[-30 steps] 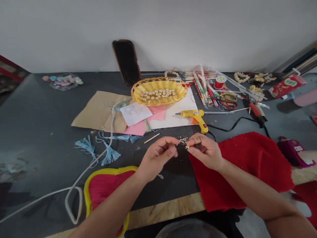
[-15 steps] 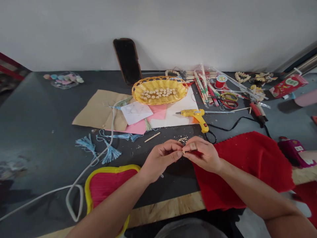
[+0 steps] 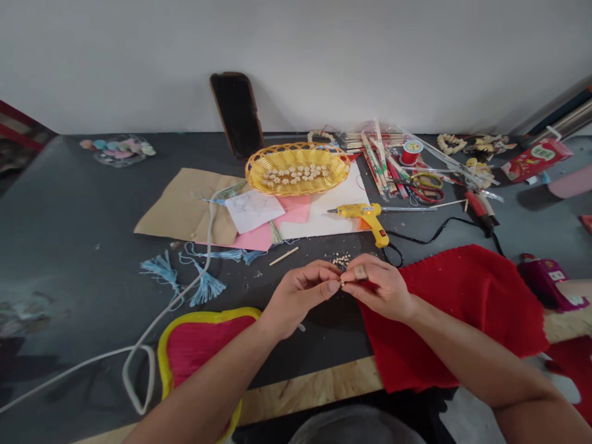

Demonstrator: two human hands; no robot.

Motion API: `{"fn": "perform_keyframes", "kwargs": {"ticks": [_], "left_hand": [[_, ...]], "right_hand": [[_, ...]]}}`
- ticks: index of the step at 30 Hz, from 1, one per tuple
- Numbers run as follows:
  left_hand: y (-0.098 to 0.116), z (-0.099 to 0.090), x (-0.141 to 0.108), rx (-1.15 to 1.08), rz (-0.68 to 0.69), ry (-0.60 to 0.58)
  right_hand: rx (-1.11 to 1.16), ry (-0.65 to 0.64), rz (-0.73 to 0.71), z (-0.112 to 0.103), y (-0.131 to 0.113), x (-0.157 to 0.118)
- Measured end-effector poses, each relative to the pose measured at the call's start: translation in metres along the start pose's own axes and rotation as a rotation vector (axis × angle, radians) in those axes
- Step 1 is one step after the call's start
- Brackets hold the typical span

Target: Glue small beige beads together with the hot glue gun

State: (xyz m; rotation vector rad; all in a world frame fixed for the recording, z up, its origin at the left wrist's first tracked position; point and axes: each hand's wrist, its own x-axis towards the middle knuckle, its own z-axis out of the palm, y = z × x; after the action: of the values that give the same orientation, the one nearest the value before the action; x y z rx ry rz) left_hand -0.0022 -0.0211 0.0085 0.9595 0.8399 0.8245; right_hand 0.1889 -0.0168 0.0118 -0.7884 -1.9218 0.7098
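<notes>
A left hand (image 3: 298, 302) and a right hand (image 3: 383, 288) meet, both pinching a tiny pale piece (image 3: 342, 283).
Just beyond them, a pile (image 3: 341, 259) of similar bits lies on the dark worktop (image 3: 106, 213). Red cloth (image 3: 467, 302) spreads beneath the right forearm; blue tassels (image 3: 207, 290) lie left of the left hand. Farther out are a glue gun (image 3: 363, 213), then a yellow basket (image 3: 300, 190) holding pale clusters (image 3: 285, 180).

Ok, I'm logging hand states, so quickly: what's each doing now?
Left hand: fingertips at a small pale piece; whether it grips cannot be told.
Right hand: closed, pinching that piece.
</notes>
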Motion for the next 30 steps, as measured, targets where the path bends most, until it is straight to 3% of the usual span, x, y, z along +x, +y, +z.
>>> {"fn": "perform_keyframes", "kwargs": {"ticks": [13,17,22,25,30], "left_hand": [[0.001,0.001,0.0,0.027,0.029,0.009],[0.0,-0.002,0.001,-0.022,0.031,0.041],[0.005,-0.013,0.007,-0.247,0.031,0.231],[0.006,-0.018,0.01,-0.302,0.056,0.277],[0.003,-0.016,0.01,-0.312,0.027,0.246]], "right_hand": [[0.002,0.001,-0.022,0.004,0.0,0.0],[-0.052,-0.014,-0.013,-0.007,0.001,-0.001],[-0.434,0.265,0.239,-0.042,0.022,0.003],[-0.588,0.153,0.408,-0.052,0.041,0.006],[-0.678,0.007,0.623,-0.046,0.053,0.012]]}}
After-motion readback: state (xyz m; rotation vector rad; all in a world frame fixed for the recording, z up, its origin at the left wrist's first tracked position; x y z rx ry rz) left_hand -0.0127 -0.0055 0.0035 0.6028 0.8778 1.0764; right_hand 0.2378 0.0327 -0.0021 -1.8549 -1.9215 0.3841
